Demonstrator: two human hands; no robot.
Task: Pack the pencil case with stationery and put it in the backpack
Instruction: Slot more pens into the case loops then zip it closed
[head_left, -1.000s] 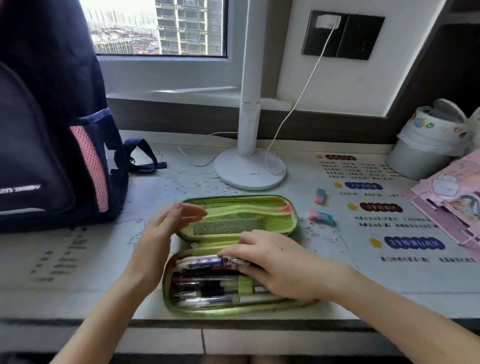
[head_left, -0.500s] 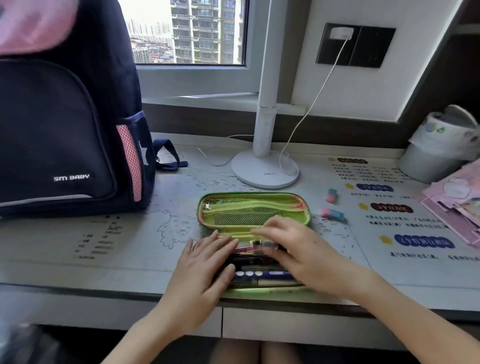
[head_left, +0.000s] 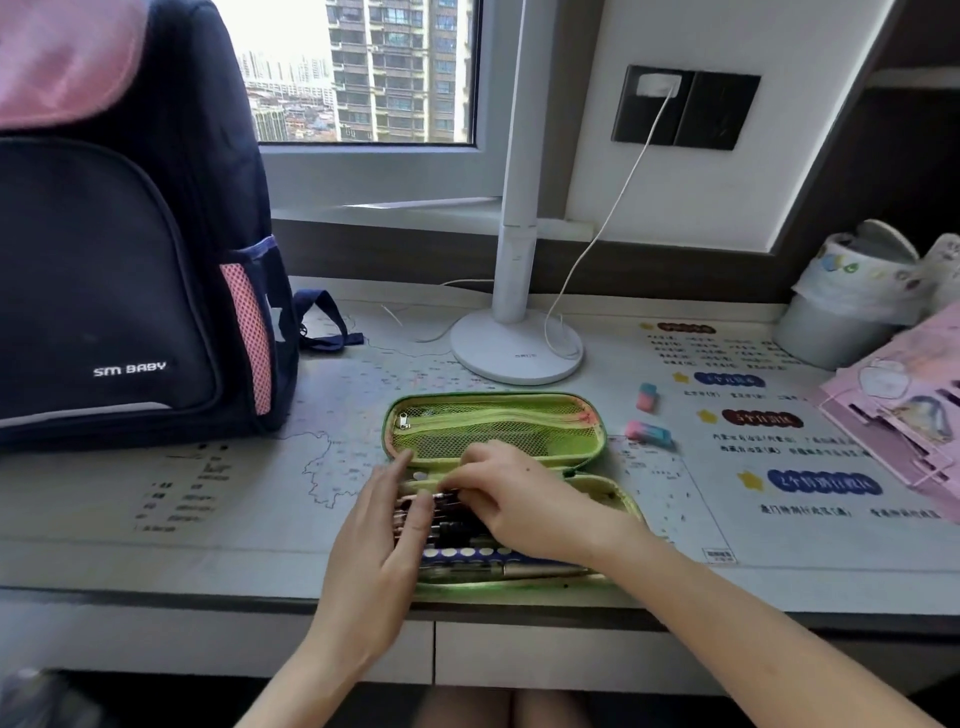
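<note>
Green pencil case lying open flat on the desk, near the front edge, mesh-pocket lid toward the window. Lower half packed with pens laid lengthwise. Left hand spread flat, fingers loose, resting across the left ends of the pens, gripping nothing. Right hand bent over the middle of the case, fingertips curled down onto the upper pens; cannot tell whether pinching one or only pressing. Two pink-and-blue erasers on the desk just right of the lid, outside the case. Navy backpack with pink mesh side pocket standing upright at the far left, well apart from the case. White lamp base behind the lid.
</note>
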